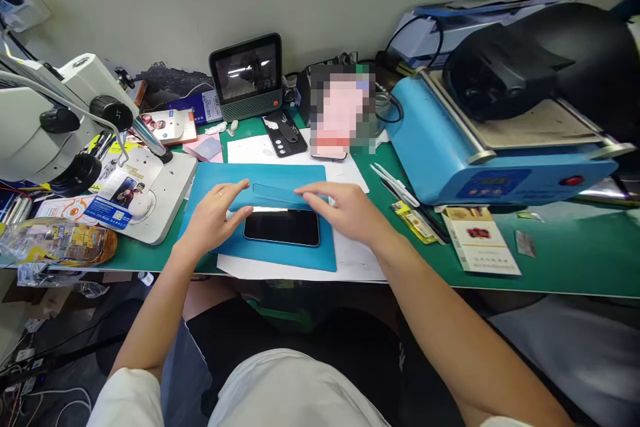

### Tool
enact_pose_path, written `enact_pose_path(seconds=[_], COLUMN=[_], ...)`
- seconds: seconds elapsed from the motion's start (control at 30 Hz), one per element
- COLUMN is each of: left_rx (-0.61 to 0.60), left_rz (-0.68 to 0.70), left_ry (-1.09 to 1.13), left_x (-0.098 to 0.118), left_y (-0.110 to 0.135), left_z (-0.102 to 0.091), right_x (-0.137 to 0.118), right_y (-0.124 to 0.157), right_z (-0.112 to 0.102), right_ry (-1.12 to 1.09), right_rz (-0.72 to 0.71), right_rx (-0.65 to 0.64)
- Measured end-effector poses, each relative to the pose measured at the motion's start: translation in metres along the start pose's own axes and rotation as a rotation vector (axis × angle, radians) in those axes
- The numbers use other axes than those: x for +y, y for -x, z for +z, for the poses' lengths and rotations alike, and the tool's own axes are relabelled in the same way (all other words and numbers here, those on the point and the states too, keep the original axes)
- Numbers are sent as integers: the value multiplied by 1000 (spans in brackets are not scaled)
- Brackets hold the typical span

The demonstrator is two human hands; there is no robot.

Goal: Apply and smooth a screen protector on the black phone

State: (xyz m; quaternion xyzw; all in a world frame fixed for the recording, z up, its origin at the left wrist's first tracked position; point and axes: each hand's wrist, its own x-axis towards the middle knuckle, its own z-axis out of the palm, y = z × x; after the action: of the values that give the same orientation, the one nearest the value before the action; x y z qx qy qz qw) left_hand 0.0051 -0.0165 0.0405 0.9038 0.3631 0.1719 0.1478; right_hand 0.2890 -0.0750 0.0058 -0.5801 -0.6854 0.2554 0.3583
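A black-screened smartphone (281, 227) lies face up on the blue mat (280, 257), its long side running left to right. Just beyond it, a clear sheet like a screen protector (275, 194) is seen above the mat. My right hand (343, 208) pinches the sheet at its right end between thumb and fingertips. At the phone's left end is my left hand (214, 213), thumb and index finger spread apart, the fingertips close to the sheet's left end but apparently not touching it. Something small and whitish shows by the left palm, partly hidden.
White paper (250, 147) lies under the mat. Behind stand a dark phone case (285, 133), a pixelated pink-screened device (340, 113) and a display (249, 77). A microscope (65, 127) rises left; tweezers (395, 185), a blue machine (435, 147) and a cigarette pack (480, 240) are right.
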Motion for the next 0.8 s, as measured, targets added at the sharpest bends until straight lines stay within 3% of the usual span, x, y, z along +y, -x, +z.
enact_pose_path(seconds=[0.1,0.2,0.4,0.53,0.6,0.67,0.8], left_rx=[45,80,59,166,265,282,14], left_rz=[-90,-196,-264,-273,-245,-145,121], left_ry=[-70,-158,-185,-185,-194,-187,-187], left_x=[-13,-23,-29,-21,-12,0,20], left_y=[16,35,45,34,28,25,33], left_z=[-3,-1,9,7,9,16,37], right_x=[10,16,3,-3,-2,1,5], right_y=[-25,-28,22,50,59,65,71], right_z=[0,5,19,26,29,30,31], right_ry=[87,184,151,89,70,54,5], right_rz=[33,-20,-117,-152,-165,-166,-161], right_rx=[69,178,194,223,263,293,328])
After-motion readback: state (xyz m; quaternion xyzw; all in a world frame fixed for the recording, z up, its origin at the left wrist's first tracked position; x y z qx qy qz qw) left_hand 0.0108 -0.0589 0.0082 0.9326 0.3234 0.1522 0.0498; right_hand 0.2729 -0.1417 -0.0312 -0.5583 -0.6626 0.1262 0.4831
